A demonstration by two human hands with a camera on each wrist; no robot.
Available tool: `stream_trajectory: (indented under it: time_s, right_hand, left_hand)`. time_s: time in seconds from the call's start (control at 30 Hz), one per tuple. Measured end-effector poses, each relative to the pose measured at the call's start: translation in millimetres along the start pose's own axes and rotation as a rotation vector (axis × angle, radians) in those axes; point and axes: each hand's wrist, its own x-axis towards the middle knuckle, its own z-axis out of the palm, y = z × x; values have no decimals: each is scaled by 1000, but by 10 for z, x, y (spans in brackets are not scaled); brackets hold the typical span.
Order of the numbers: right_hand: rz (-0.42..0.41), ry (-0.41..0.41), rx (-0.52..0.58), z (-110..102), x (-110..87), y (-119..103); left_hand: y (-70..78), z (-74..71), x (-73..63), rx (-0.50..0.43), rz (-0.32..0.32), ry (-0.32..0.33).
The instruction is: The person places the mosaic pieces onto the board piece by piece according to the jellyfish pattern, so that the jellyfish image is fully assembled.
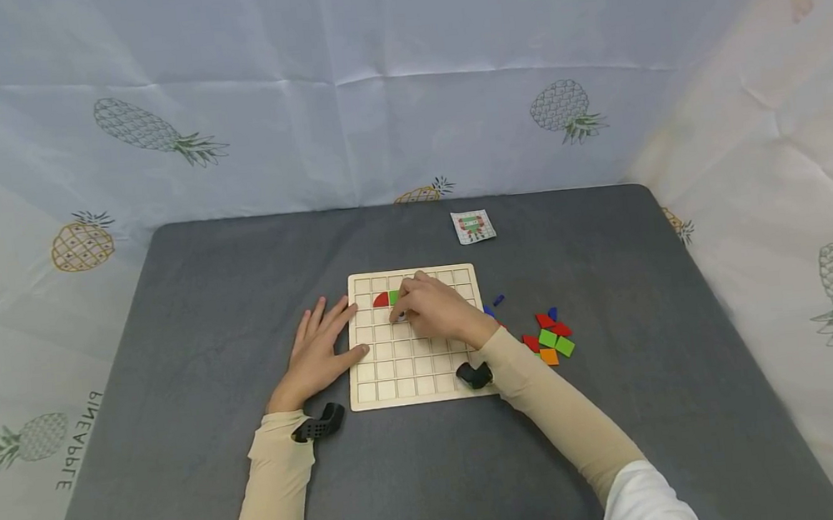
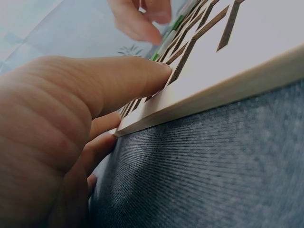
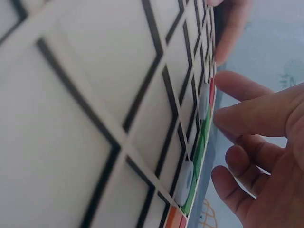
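A pale wooden grid board (image 1: 385, 369) lies on the table. My left hand (image 1: 318, 361) rests at its left side, fingers spread, thumb on the edge. In the left wrist view the thumb (image 2: 135, 78) lies along the top rim. My right hand (image 1: 436, 307) is over the board's upper middle, fingers bent. Its thumb and index tips are slightly apart, right by a white tile (image 3: 204, 101) in the grid. A second white tile (image 3: 184, 183) with an eye-like mark lies further along. A red quarter-round piece (image 1: 380, 300) and a green square (image 1: 393, 297) sit in upper cells, partly covered by the hand.
Loose red (image 1: 561, 329), green (image 1: 565, 346), orange (image 1: 549, 357) and blue pieces (image 1: 499, 300) lie right of the board, some hidden behind the right forearm. Behind the board lies a small pattern card (image 1: 473, 227). Pineapple-print cloth (image 1: 344, 133) hangs around the table.
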Motion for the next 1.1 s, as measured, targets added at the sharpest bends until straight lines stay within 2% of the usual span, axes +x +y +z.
stream_trajectory:
  time_s: [0.3, 0.43, 0.67, 1.1]
  right_hand:
    - [35, 13, 319, -232, -234, 161]
    - [58, 57, 400, -335, -423, 231]
    - [136, 110, 412, -462, -748, 305]
    - [218, 181, 381, -586, -1133, 503]
  left_hand:
    - [-11, -1, 9, 3, -2, -10]
    - [-12, 3, 3, -8, -2, -10]
    - [-3, -1, 1, -17, -3, -11]
    - [-6, 10, 8, -16, 4, -11]
